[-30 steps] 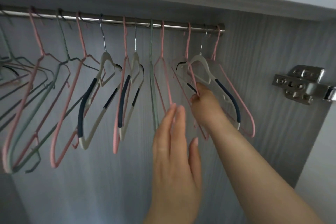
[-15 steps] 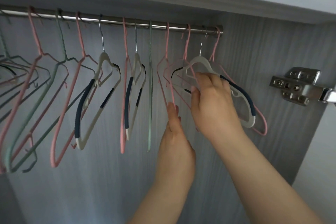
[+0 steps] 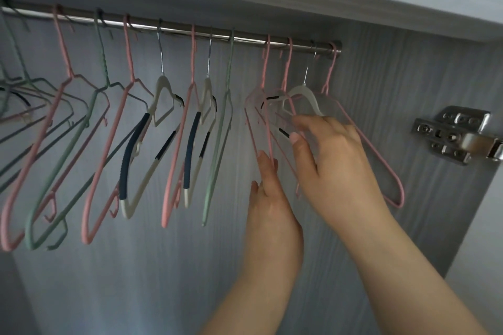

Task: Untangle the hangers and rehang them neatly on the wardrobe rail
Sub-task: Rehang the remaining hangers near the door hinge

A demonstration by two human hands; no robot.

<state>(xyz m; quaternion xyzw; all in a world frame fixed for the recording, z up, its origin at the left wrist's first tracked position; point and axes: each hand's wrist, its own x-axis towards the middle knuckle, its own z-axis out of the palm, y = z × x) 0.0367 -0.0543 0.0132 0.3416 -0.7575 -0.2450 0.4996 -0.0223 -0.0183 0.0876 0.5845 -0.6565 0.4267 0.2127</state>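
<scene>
Wardrobe rail (image 3: 174, 30), right end: your hands.
Your right hand (image 3: 332, 160) grips white hanger (image 3: 304, 92); left hand (image 3: 269, 193), fingers straight and pressed together, touches pink hanger (image 3: 263, 73).

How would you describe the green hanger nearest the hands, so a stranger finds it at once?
Find the wardrobe rail and the left hand below its right part. The next hanger left of that hand is the pale green hanger, seen almost edge-on. Its left neighbour is white with navy padding; this one is thin, all green.
</scene>
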